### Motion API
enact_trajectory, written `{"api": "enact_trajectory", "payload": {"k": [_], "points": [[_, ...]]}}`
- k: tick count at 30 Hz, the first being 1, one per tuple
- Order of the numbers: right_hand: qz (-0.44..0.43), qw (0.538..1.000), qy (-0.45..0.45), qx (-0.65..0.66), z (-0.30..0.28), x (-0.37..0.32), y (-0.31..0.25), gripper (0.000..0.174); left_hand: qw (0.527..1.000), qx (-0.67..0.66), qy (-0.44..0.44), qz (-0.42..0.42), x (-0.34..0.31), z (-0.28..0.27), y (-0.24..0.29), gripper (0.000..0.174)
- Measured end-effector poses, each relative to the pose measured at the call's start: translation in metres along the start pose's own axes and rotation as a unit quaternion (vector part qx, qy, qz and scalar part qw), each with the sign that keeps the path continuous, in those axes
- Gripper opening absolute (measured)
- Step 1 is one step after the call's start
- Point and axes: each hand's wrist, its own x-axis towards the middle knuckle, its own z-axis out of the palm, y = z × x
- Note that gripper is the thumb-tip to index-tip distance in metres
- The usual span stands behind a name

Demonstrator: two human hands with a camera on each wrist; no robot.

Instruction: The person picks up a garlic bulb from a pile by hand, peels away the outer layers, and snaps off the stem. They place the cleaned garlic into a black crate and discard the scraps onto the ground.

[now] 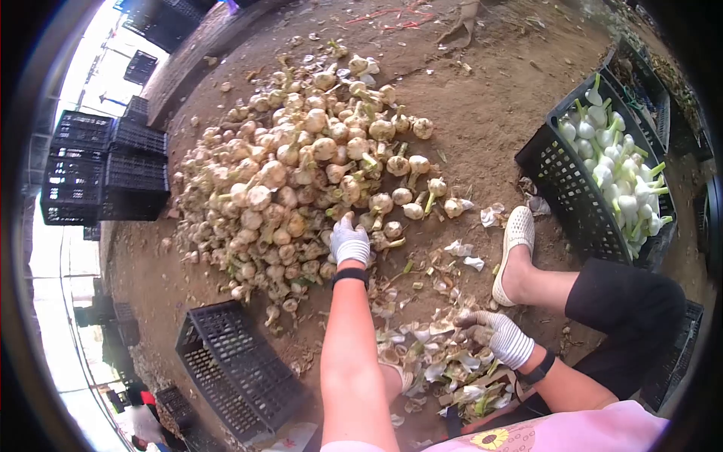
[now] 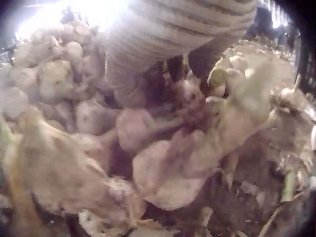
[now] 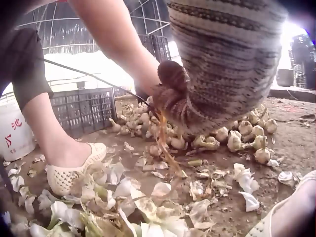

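Note:
My left hand [image 1: 350, 242], in a striped white glove, reaches into the near edge of a large heap of garlic bulbs [image 1: 316, 143]. In the left wrist view its gloved fingers [image 2: 126, 74] point down among soil-stained bulbs with stalks, apart from each other; a bulb [image 2: 168, 173] lies close below. My right hand [image 1: 508, 339], gloved too, is low over a pile of peeled-off garlic skins [image 1: 459, 369]. Its fingers curl with the thumb folded in, and a strip of dry garlic husk [image 3: 167, 145] hangs from them. A thin dark line also runs to these fingertips.
At right a black crate [image 1: 576, 203] holds white peeled garlic bulbs [image 1: 614, 162] with green stems. Another black crate [image 1: 233, 369] lies tilted at the lower left; stacked crates [image 1: 105, 166] stand further left. My shoe [image 1: 516, 252] is beside the skins. A white bucket [image 3: 15, 131] stands behind.

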Motion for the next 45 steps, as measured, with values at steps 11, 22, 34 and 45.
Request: {"api": "enact_trajectory", "payload": {"k": [11,22,34,45], "points": [[-0.054,0.992,0.102,0.042,-0.003,0.017,0.012,0.039,0.971,-0.15,0.133,0.129,-0.076,-0.008,0.012,0.03],[-0.165,0.986,0.0,0.0,0.023,-0.017,0.011,0.02,0.921,-0.341,0.057,0.182,-0.323,-0.066,0.038,0.056],[-0.199,0.961,-0.187,0.051,0.036,-0.005,0.037,0.036,0.955,-0.21,0.144,0.149,-0.372,-0.082,0.034,0.063],[-0.085,0.939,-0.327,0.063,0.061,-0.03,0.043,0.027,0.931,-0.281,0.19,0.133,-0.399,-0.096,0.0,0.057]]}}
